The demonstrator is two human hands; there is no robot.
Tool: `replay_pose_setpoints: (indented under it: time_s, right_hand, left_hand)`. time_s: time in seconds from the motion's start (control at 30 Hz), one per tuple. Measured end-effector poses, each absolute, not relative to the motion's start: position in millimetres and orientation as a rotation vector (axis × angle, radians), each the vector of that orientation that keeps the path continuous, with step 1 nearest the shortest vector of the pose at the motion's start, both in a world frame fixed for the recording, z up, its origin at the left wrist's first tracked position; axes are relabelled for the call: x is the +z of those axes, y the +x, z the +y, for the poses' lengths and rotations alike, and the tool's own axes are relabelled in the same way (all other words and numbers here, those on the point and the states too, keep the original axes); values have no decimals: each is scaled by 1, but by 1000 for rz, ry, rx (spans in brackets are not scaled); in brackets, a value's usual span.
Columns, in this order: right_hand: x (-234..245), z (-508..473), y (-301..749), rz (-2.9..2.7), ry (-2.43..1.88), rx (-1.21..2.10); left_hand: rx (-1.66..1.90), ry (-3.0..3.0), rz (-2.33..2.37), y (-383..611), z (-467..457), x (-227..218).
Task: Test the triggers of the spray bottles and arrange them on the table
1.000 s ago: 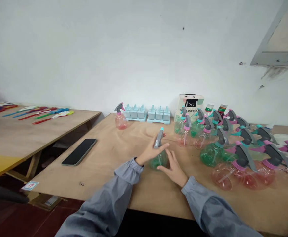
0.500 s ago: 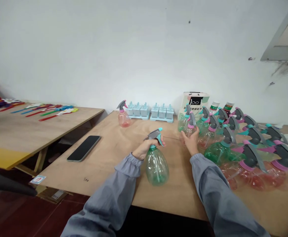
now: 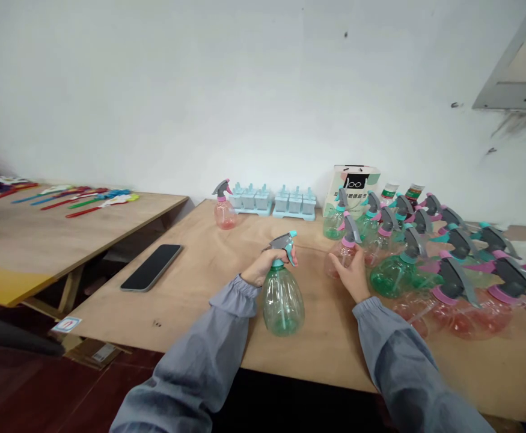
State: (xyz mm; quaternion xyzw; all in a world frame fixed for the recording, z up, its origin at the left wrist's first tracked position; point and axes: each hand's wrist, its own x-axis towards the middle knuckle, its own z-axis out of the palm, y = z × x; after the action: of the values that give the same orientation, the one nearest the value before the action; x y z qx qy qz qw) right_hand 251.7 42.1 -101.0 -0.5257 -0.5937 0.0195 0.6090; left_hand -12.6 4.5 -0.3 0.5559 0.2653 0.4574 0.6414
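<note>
Carton (image 3: 353, 193): eyeglasses symbol (image 3: 356, 182) above Chinese characters, including 眼 and 超. Sticker (image 3: 67, 325) at bench (image 3: 199, 282) corner: red mark, illegible. Bottle labels (image 3: 388, 194): illegible.

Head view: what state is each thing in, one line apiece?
Green spray bottle: upright, sprayer fitted, held by the left hand
Gripped pink spray bottle: sprayer fitted, held by the right hand
Far pink spray bottle: upright, sprayer fitted
Clustered spray bottles: sprayers fitted
Phone: lying flat, face up and dark
Ice-pop molds: standing upright
Printed carton: standing; open or shut, cannot tell
</note>
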Motion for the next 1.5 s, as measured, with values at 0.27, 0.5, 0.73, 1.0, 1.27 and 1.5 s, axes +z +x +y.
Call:
replay_pose_setpoints:
  time_s: [0.27,0.5,0.73,1.0,1.27,1.5]
  right_hand:
    - [-99,22,246,-1404,-1213,92]
    - [-99,21,245,-1402,-1223,95]
    - [-100,21,246,-1404,-1209,64]
    - [-100,21,247,-1413,-1220,73]
    - [-100,21,247,-1415,-1207,75]
    - [-100,22,247,-1411,-1213,87]
  left_hand:
    - [1059,1246,555,-13,5,1]
    - [1065,1219,537,-12,6,1]
    - [1093,1263,625,-14,6,4]
    - [1106,1364,580,-11,4,3]
    - [1243,1452,707,-20,4,9]
    - [1414,1743,1133,-57,6,16]
